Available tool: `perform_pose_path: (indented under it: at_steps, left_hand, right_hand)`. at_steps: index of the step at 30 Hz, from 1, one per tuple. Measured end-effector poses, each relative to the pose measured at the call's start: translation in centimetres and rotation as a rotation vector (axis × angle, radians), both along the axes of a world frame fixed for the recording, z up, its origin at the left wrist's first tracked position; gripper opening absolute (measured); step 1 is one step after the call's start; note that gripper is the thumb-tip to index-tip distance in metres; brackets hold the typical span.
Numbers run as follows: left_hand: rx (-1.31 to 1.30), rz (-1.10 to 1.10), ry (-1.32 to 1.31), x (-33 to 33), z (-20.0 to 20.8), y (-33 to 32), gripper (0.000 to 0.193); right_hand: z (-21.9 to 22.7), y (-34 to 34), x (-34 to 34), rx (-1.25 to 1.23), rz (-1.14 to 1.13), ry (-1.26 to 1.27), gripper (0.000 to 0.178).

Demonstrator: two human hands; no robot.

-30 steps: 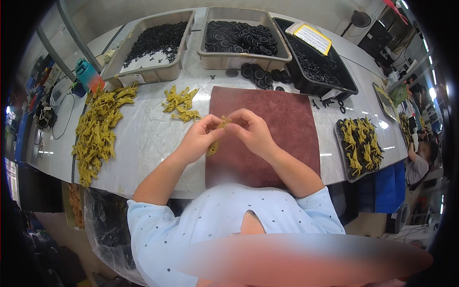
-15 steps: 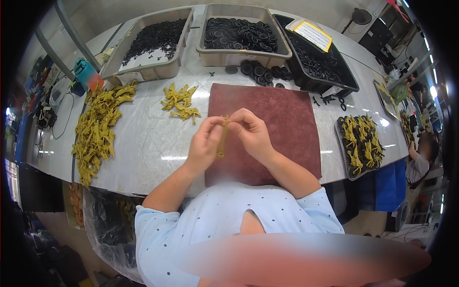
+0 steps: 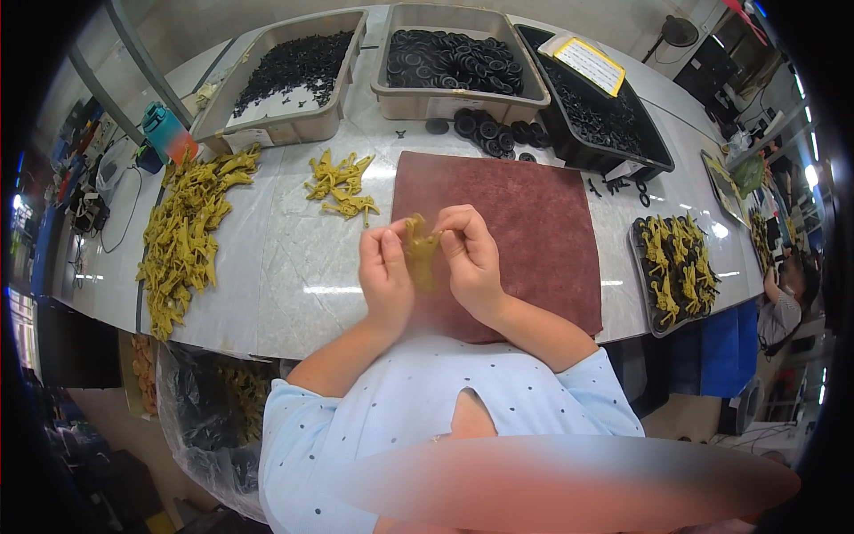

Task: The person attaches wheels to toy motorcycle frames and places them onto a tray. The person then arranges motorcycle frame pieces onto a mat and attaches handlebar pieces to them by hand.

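In the head view, the left hand (image 3: 386,276) pinches the olive-yellow piece (image 3: 421,258) by its upper left, the right hand (image 3: 474,267) by its upper right; its blurred body hangs between them, over the maroon mat (image 3: 525,236).

No legible text anywhere

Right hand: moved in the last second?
Yes. Against the maroon mat, which has stayed put, the right hand has shifted toward the mat's near edge.
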State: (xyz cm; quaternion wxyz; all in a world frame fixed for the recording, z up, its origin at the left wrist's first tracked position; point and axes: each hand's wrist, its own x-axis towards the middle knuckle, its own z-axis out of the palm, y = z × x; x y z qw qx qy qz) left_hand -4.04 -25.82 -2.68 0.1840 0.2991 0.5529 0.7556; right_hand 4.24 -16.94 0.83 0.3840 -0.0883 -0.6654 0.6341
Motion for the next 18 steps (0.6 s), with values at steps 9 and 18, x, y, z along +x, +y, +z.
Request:
perform_pose_path:
  at_steps: [9, 18]
  left_hand:
    - [-0.077, -0.233, 0.005, -0.4, -0.7, -0.3, 0.031]
    - [-0.119, 0.025, 0.264, 1.1, -1.3, 0.2, 0.023]
  right_hand:
    - [-0.8, 1.1, -0.7, 0.039, 0.116, -0.013, 0.003]
    - [-1.6, 0.0, -0.6, 0.059, -0.052, -0.052, 0.005]
